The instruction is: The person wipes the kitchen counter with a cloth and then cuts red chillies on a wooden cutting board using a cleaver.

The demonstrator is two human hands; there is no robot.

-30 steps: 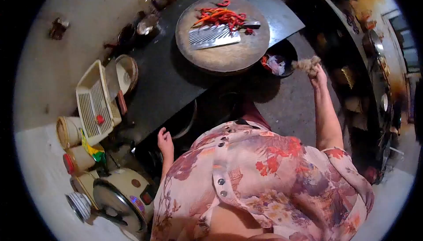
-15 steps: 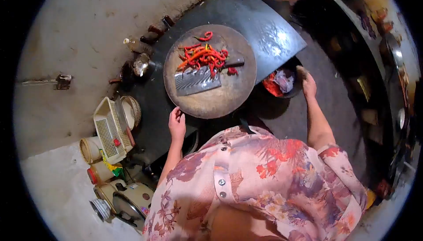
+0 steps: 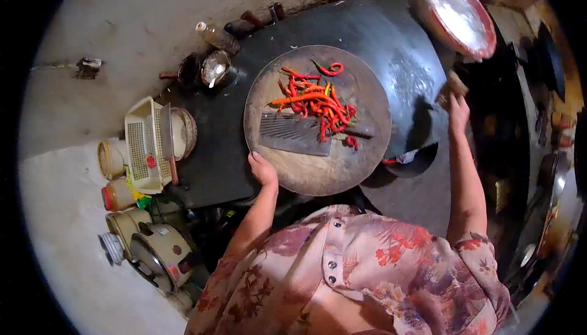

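Observation:
A round wooden chopping board lies on the dark table. On it are a heap of red chili peppers and a cleaver, its handle partly under the chilies. My left hand grips the board's near-left rim, with some fingers hidden by it. At the table's right end, my right hand is closed around a crumpled brown cloth. Below that corner, a dark bucket holds something red and pale, mostly hidden by the table.
A red-rimmed basin with a shiny covering stands at the far right corner. Along the wall are a bottle, a metal bowl and a plastic basket. A rice cooker sits at lower left.
My right hand has risen from beside the bucket to the table's right end with the cloth. My left hand now sits against the board's rim. The view has shifted.

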